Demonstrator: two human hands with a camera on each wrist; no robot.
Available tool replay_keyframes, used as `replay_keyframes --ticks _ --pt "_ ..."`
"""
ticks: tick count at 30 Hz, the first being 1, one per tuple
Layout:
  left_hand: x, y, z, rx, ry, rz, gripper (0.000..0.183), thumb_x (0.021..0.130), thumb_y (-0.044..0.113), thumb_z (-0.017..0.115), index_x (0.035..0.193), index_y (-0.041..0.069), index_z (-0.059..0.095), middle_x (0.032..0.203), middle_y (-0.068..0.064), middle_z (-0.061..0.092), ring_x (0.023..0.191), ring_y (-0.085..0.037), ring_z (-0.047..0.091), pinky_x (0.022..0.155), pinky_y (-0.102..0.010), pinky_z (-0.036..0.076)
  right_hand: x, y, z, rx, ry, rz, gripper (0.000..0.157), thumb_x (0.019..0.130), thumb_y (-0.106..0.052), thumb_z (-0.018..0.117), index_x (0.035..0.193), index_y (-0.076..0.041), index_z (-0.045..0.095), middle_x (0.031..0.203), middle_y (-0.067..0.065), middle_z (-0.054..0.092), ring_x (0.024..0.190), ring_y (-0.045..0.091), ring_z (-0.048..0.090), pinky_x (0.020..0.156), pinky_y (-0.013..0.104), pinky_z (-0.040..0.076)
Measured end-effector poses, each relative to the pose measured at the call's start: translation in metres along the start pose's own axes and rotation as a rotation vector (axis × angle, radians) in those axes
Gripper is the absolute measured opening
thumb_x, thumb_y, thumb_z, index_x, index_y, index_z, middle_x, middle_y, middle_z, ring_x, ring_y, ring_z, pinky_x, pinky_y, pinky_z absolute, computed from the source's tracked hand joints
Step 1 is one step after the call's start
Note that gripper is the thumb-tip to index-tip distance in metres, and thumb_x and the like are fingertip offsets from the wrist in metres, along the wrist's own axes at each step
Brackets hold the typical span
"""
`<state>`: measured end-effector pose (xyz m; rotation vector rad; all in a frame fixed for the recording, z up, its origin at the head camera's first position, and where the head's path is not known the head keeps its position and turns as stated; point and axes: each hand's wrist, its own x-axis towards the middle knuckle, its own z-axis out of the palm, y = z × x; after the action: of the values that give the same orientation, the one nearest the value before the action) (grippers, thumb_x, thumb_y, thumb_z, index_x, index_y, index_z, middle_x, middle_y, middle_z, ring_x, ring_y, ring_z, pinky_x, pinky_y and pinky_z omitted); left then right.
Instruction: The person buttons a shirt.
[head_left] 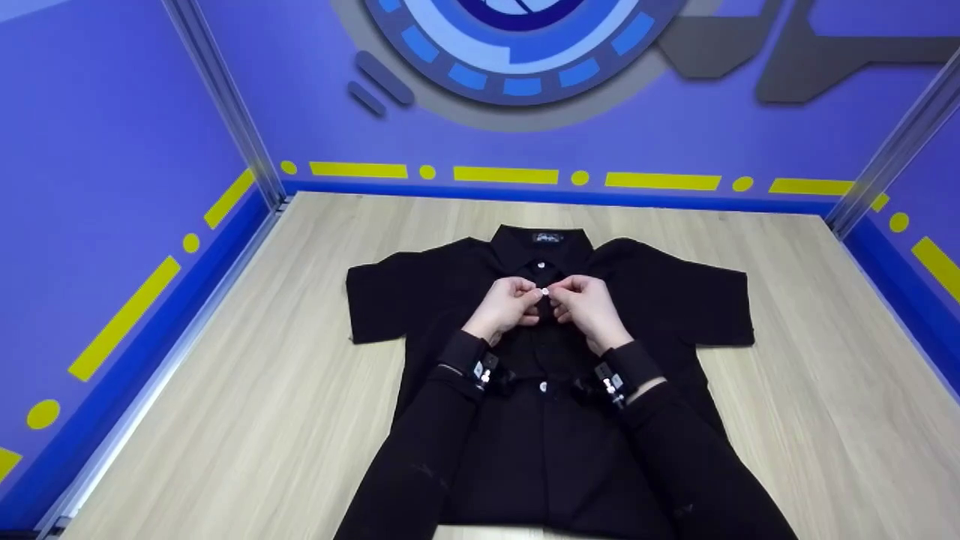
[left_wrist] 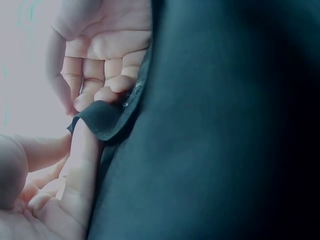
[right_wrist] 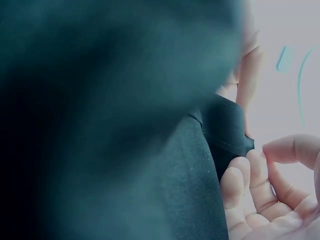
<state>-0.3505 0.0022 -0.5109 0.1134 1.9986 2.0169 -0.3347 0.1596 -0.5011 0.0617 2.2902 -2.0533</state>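
A black short-sleeved shirt (head_left: 547,450) lies front up, collar away from me. My left hand (head_left: 510,306) and right hand (head_left: 589,307) meet at its front opening, below the collar. A small white button (head_left: 545,291) shows between their fingertips. In the left wrist view, my left hand (left_wrist: 60,185) pinches the folded edge of the placket (left_wrist: 102,117), lifted from the shirt body. From the other side, my right hand (right_wrist: 275,200) pinches the placket's edge in the right wrist view. The button's contact with either hand is too small to tell.
Another white button (head_left: 541,265) sits at the collar, and a lower button (head_left: 544,387) lies between the forearms. Under the shirt is a light wooden table (head_left: 247,390). Blue-purple panels (head_left: 637,135) stand at the back and sides.
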Motion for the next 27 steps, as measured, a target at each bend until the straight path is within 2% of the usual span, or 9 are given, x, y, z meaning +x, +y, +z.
replay_keyframes --ticks 5,10,16,20,23,27 --pt "0.000 0.001 -0.001 -0.042 0.038 0.000 0.015 0.094 0.008 0.061 0.105 -0.002 0.058 0.093 -0.011 0.069 0.067 -0.013 0.065 0.063 -0.028 0.059 0.001 -0.001 -0.001 0.006 -0.003 0.000 0.019 0.087 -0.005 0.059 0.101 0.005 0.066 0.078 0.008 0.061 0.059 0.015 0.059 0.052 0.022 0.051" --pt "-0.001 0.004 -0.001 -0.078 0.078 -0.007 0.017 0.094 0.006 0.062 0.109 -0.001 0.058 0.094 -0.008 0.068 0.067 -0.014 0.064 0.063 -0.027 0.059 0.001 -0.003 0.000 0.012 -0.011 0.000 0.025 0.086 -0.005 0.058 0.108 0.000 0.069 0.084 0.011 0.065 0.063 0.016 0.060 0.054 0.022 0.052" --pt "0.002 0.005 -0.004 -0.099 0.050 -0.016 0.035 0.088 -0.010 0.057 0.123 -0.003 0.056 0.107 -0.014 0.067 0.082 -0.013 0.065 0.066 -0.024 0.057 -0.001 -0.007 0.000 -0.040 -0.042 0.023 0.035 0.091 -0.003 0.051 0.123 -0.003 0.064 0.100 0.014 0.066 0.074 0.016 0.059 0.061 0.023 0.052" --pt "0.003 0.003 -0.004 -0.115 0.030 -0.019 0.040 0.087 -0.014 0.054 0.125 -0.004 0.055 0.114 -0.019 0.067 0.084 -0.015 0.066 0.068 -0.024 0.057 -0.004 -0.010 -0.001 -0.082 -0.064 0.031 0.039 0.092 0.000 0.045 0.128 -0.002 0.061 0.104 0.015 0.064 0.073 0.015 0.057 0.059 0.022 0.050" --pt "0.004 0.001 -0.005 -0.130 0.021 -0.016 0.041 0.087 -0.015 0.054 0.126 -0.005 0.055 0.116 -0.020 0.066 0.087 -0.017 0.067 0.070 -0.025 0.058 -0.007 -0.013 -0.002 -0.155 -0.051 0.007 0.033 0.090 -0.004 0.051 0.121 -0.003 0.063 0.094 0.011 0.063 0.067 0.015 0.057 0.051 0.022 0.048" --pt "0.004 0.002 -0.005 -0.137 0.013 -0.013 0.040 0.088 -0.013 0.055 0.128 -0.005 0.054 0.119 -0.020 0.065 0.094 -0.018 0.066 0.073 -0.026 0.058 -0.015 -0.020 -0.001 -0.383 -0.045 -0.018 0.016 0.085 -0.017 0.065 0.097 -0.006 0.062 0.070 0.004 0.059 0.051 0.015 0.054 0.041 0.024 0.044"
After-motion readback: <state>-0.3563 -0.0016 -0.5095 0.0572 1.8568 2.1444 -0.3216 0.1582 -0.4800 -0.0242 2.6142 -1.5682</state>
